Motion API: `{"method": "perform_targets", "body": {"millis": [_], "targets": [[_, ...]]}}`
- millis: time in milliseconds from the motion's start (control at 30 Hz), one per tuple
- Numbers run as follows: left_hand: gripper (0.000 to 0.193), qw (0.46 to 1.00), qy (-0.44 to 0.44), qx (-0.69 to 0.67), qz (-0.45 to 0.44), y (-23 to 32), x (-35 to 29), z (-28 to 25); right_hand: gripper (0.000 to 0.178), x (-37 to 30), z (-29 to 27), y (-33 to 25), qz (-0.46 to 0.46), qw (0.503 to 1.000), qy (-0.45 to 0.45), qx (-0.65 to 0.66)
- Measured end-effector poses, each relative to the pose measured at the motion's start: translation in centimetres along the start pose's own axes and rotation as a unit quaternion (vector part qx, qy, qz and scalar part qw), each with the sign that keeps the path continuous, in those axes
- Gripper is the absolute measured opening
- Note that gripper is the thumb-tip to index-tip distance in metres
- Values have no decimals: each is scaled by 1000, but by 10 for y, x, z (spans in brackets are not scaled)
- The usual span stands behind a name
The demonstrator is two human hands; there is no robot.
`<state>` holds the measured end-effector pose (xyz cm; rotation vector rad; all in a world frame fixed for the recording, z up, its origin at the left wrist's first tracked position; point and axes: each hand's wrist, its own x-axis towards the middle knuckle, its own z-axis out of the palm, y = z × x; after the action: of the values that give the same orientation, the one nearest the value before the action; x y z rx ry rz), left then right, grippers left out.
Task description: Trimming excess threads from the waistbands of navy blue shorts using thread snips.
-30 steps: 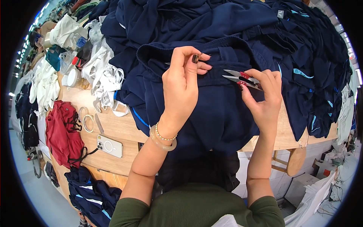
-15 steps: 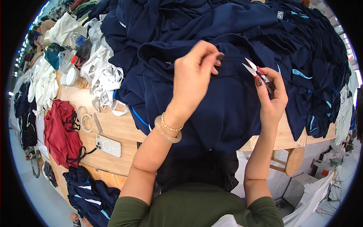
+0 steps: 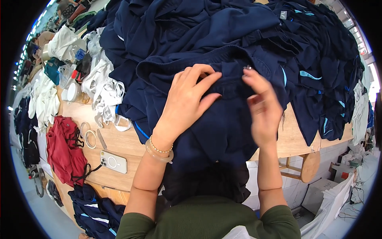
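A navy garment with a gathered elastic waistband lies in front of me, its lower part hanging over the table edge. My left hand rests on it just below the waistband opening, fingers bent and thumb spread apart from them. To the right, my right hand is smeared by motion, its index finger raised toward the waistband's right side. A small shiny spot shows at that fingertip. Whether the thread snips seen earlier are still in this hand cannot be made out.
Navy garments with light blue strips heap up behind and to the right. At left are white cloth pieces, a red garment, a phone and a tape roll on the wooden table. A wooden stool stands below right.
My left hand has come down from its raised pinch onto the garment, fingers spreading. My right hand has moved left toward the waistband, and the snips' blades no longer show clearly.
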<state>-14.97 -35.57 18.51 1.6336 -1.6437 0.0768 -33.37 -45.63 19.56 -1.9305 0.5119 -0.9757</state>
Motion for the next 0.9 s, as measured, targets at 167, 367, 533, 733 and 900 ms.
{"method": "perform_targets", "body": {"millis": [167,367,533,733,900], "targets": [[40,992,32,-98,-73,-15,-3,11,25,-64,-5,18,-106,987,-117,-13],[38,991,40,-105,-76,-8,0,12,37,-14,2,-8,-57,990,-14,-127],[34,992,39,-72,-93,-7,1,14,32,-47,5,-7,142,947,-235,164],[36,989,145,-11,-37,23,8,11,16,-35,-7,-6,85,954,-39,283],[47,984,161,-1,-80,37,6,62,17,-4,-10,6,-21,970,44,238]]}}
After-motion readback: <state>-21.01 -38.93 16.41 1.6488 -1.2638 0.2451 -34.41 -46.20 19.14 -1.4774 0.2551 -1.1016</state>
